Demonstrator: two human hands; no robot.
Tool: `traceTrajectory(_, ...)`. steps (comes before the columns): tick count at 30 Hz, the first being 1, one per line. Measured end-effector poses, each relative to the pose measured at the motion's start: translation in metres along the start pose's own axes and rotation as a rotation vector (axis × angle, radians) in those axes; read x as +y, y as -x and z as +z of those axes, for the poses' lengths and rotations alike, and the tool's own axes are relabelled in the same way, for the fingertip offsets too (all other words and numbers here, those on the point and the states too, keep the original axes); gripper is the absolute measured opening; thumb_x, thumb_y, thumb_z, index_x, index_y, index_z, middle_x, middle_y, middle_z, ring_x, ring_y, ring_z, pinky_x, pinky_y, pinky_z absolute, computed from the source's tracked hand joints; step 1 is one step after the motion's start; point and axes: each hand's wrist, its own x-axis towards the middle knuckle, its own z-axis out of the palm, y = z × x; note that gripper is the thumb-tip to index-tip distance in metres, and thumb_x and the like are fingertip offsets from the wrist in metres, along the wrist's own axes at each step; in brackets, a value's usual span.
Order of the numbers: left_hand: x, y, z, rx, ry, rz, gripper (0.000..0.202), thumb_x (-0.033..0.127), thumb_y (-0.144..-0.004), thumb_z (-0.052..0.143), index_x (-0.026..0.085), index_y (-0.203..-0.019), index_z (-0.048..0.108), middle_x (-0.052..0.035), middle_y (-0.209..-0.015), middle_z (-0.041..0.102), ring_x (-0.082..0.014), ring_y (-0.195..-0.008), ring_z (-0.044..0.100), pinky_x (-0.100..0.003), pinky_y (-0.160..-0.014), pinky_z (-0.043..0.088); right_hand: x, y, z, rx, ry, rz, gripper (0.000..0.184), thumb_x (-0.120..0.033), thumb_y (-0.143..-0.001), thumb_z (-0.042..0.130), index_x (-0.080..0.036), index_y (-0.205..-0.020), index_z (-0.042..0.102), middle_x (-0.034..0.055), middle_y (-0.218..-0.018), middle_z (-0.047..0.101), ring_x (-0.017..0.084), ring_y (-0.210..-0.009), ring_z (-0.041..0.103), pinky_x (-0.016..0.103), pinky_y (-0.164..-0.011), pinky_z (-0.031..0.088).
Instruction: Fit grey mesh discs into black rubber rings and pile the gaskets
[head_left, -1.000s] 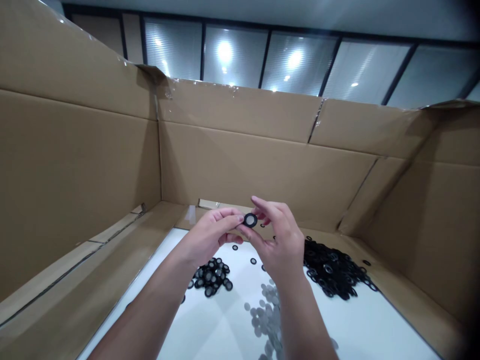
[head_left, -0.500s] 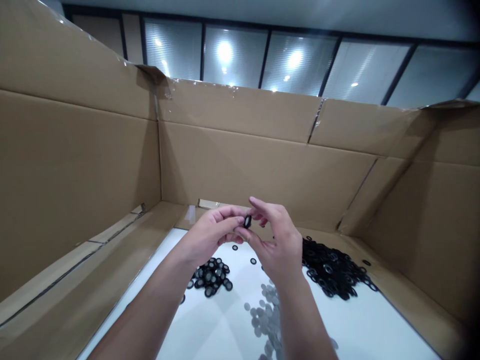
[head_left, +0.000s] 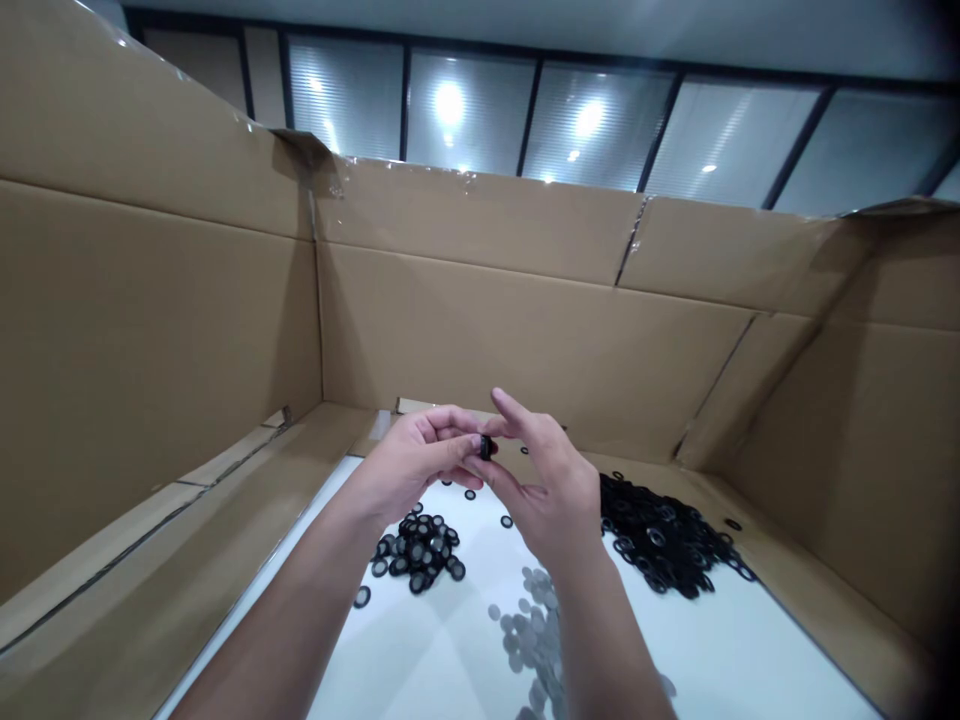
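Observation:
Both hands meet above a white surface [head_left: 450,650] inside a large cardboard box. My left hand [head_left: 416,465] and my right hand [head_left: 544,490] pinch one small black ring [head_left: 486,447] between their fingertips; it is turned edge-on, so I cannot tell whether a disc sits in it. Below the left hand lies a small pile of black rings with grey centres [head_left: 418,551]. Under the right wrist lie several loose grey discs [head_left: 529,630]. A big heap of empty black rings [head_left: 664,540] spreads to the right.
Tall cardboard walls [head_left: 150,340] enclose the white surface on the left, back and right. Folded cardboard flaps [head_left: 247,470] line the floor edges. A few stray rings [head_left: 362,597] lie loose on the surface. Glass panels and ceiling lights show above the box.
The ring, held face-on a second ago with a grey centre showing, has been turned edge-on between the fingertips. Both hands shifted slightly left and down.

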Motion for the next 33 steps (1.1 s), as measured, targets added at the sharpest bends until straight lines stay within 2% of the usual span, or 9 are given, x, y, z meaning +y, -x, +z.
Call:
traceTrajectory(5, 0.0028, 0.0011, -0.0001, 0.002, -0.012, -0.013, 0.022, 0.027, -0.078, 0.086, 0.013, -0.079, 0.069, -0.0033, -0.083, 0.073, -0.0114, -0.068, 0.069, -0.023, -0.067, 0.057, 0.0000, -0.0011, -0.0007, -0.018, 0.003, 0.012, 0.069, -0.021, -0.095, 0.069, -0.041, -0.154, 0.039, -0.0008, -0.108, 0.071, 0.016, -0.096, 0.070, 0.029, -0.088, 0.061)
traceTrajectory(14, -0.0007, -0.0015, 0.0041, 0.006, 0.062, -0.014, 0.035, 0.028, -0.069, 0.092, 0.014, -0.069, 0.060, 0.0012, -0.068, 0.069, -0.0093, -0.057, 0.065, -0.021, -0.059, 0.053, -0.0023, -0.0013, -0.0009, -0.033, -0.023, 0.013, 0.068, -0.020, -0.095, 0.066, -0.040, -0.154, 0.038, 0.0000, -0.109, 0.071, 0.016, -0.096, 0.069, 0.031, -0.088, 0.061)
traceTrajectory(19, 0.0008, -0.0003, 0.0038, -0.038, 0.056, -0.030, 0.029, 0.027, -0.073, 0.089, 0.014, -0.080, 0.065, -0.0002, -0.075, 0.069, -0.0101, -0.061, 0.066, -0.021, -0.060, 0.052, -0.0034, -0.0027, -0.0016, 0.009, -0.037, -0.015, 0.067, -0.022, -0.093, 0.071, -0.038, -0.152, 0.042, 0.0009, -0.110, 0.070, 0.016, -0.095, 0.068, 0.030, -0.090, 0.060)
traceTrajectory(22, 0.0010, 0.0008, 0.0020, -0.096, 0.022, -0.083, 0.029, 0.034, -0.079, 0.085, 0.013, -0.092, 0.070, -0.0030, -0.079, 0.071, -0.0114, -0.064, 0.067, -0.024, -0.064, 0.054, -0.0029, -0.0025, -0.0009, 0.038, -0.034, -0.021, 0.066, -0.023, -0.093, 0.072, -0.037, -0.151, 0.045, 0.0017, -0.108, 0.070, 0.016, -0.095, 0.067, 0.031, -0.090, 0.060)
traceTrajectory(25, -0.0005, 0.0011, 0.0004, -0.124, 0.004, -0.119, 0.030, 0.037, -0.081, 0.083, 0.011, -0.095, 0.074, -0.0039, -0.080, 0.069, -0.0114, -0.066, 0.065, -0.025, -0.066, 0.054, -0.0023, -0.0020, 0.0005, 0.028, -0.018, -0.018, 0.065, -0.025, -0.093, 0.072, -0.037, -0.151, 0.044, 0.0022, -0.108, 0.070, 0.017, -0.094, 0.066, 0.032, -0.088, 0.061)
traceTrajectory(30, -0.0022, -0.0002, 0.0004, -0.110, 0.034, -0.075, 0.024, 0.033, -0.082, 0.082, 0.015, -0.096, 0.077, -0.0021, -0.080, 0.067, -0.0083, -0.064, 0.058, -0.022, -0.063, 0.047, -0.0016, -0.0017, 0.0015, 0.004, -0.007, -0.002, 0.065, -0.026, -0.093, 0.072, -0.036, -0.151, 0.043, 0.0028, -0.109, 0.071, 0.018, -0.095, 0.067, 0.034, -0.089, 0.061)
traceTrajectory(33, -0.0003, 0.0001, -0.0007, -0.112, 0.017, -0.050, 0.024, 0.036, -0.085, 0.079, 0.017, -0.100, 0.078, -0.0024, -0.082, 0.068, -0.0095, -0.068, 0.060, -0.023, -0.067, 0.049, -0.0003, -0.0014, 0.0003, 0.011, -0.015, 0.005, 0.065, -0.023, -0.093, 0.071, -0.037, -0.150, 0.044, 0.0020, -0.109, 0.071, 0.018, -0.096, 0.068, 0.033, -0.090, 0.060)
